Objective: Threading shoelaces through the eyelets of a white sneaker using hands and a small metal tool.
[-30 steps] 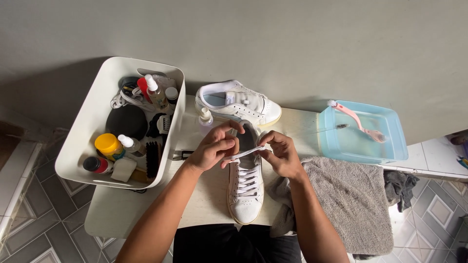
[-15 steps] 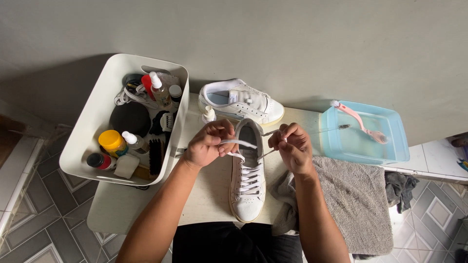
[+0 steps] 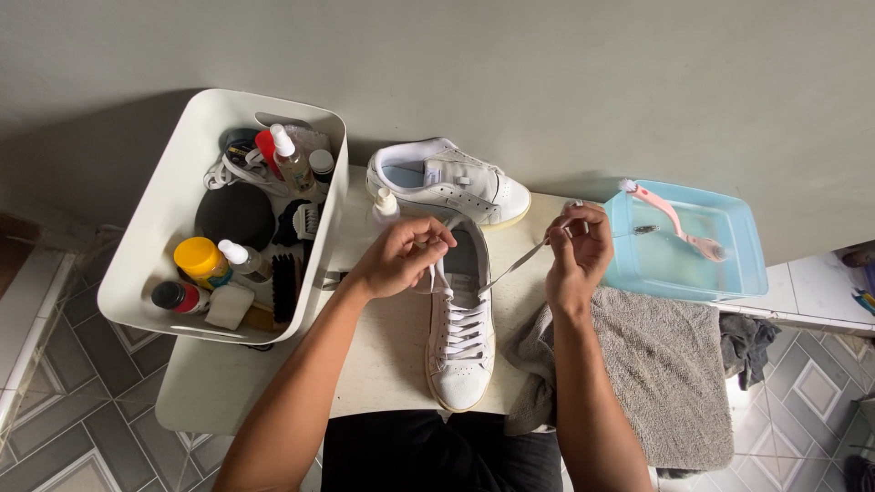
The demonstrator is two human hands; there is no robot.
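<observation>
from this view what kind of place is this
Probably a home shoe-cleaning corner, not a shop: a small table against a bare wall over tiled floor, a white bin of brushes and bottles, and a blue tub of water. Both hands work a white sneaker.

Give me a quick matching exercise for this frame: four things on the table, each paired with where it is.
Things:
1. pink brush
2. yellow-capped jar
3. grey towel
4. shoelace

Places:
A. in the white bin
B. pulled taut by the right hand
C. across the blue tub
D. beside the shoe, under the right forearm

Pairs: 1-C, 2-A, 3-D, 4-B
</observation>
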